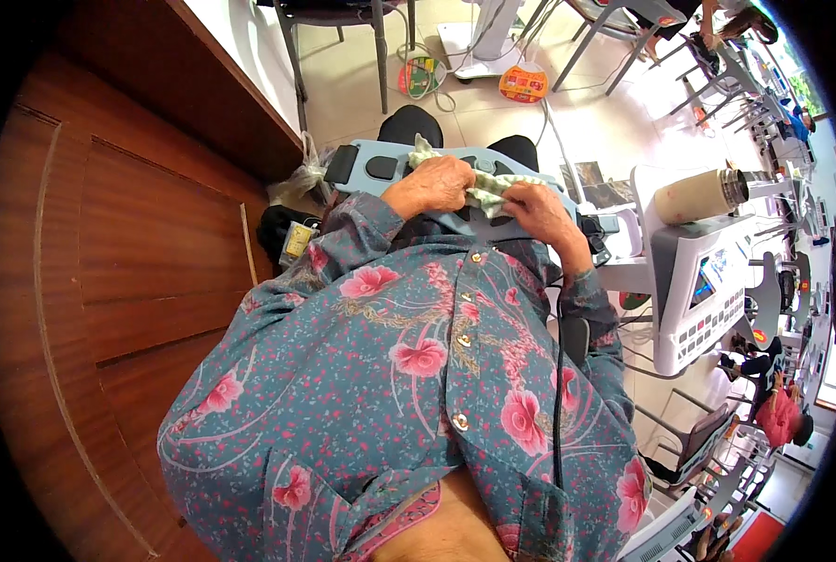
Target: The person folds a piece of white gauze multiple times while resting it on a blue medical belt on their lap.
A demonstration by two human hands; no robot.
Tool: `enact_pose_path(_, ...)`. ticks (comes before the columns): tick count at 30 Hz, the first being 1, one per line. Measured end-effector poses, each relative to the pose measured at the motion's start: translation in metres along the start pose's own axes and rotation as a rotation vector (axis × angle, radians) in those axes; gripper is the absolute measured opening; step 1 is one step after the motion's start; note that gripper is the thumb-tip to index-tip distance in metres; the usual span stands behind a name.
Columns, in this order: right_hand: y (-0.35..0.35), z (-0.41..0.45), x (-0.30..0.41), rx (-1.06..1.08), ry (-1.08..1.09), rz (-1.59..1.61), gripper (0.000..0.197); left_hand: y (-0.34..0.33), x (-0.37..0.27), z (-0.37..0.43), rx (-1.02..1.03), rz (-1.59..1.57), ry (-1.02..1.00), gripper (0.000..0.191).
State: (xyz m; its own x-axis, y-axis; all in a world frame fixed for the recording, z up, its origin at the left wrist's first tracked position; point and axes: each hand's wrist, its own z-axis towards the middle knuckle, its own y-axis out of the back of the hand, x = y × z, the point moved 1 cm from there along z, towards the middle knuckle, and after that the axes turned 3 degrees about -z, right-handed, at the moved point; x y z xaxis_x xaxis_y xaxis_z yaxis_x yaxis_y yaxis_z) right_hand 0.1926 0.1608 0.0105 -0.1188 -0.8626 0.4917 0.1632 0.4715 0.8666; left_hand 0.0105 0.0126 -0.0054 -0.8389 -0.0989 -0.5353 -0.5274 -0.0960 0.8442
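Observation:
Across the person's lap lies a grey-blue plastic device [390, 151] with dark pads and a black strap at its left end. A pale green and white patterned cloth [492, 184] is bunched over its middle. My left hand [439, 184] grips the cloth near its left part, the fingers curled inward. Close by on the right, my right hand [541, 212] pinches the cloth's right part between thumb and fingers. The cloth's lower folds hang between both hands. Part of the device is hidden under the hands and cloth.
At right stands a white control console [699, 295] with a screen and buttons; a cream bottle [699, 197] lies on it. A wooden cabinet [158, 232] flanks the left side. Cables cross the floor near a white wheeled base [471, 53]. Several chairs and a person in red [780, 414] are farther right.

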Motion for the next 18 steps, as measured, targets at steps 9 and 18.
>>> enact_pose_path(9, 0.000, 0.012, -0.003, 0.187, -0.008, 0.262, 0.022, 0.019, -0.017, -0.002, 0.238, 0.015, 0.057, 0.021)
enact_pose_path(18, -0.017, 0.039, -0.021, -0.213, -0.183, 0.078, 0.024, -0.014, 0.010, 0.029, -0.122, 0.140, 0.136, 0.020)
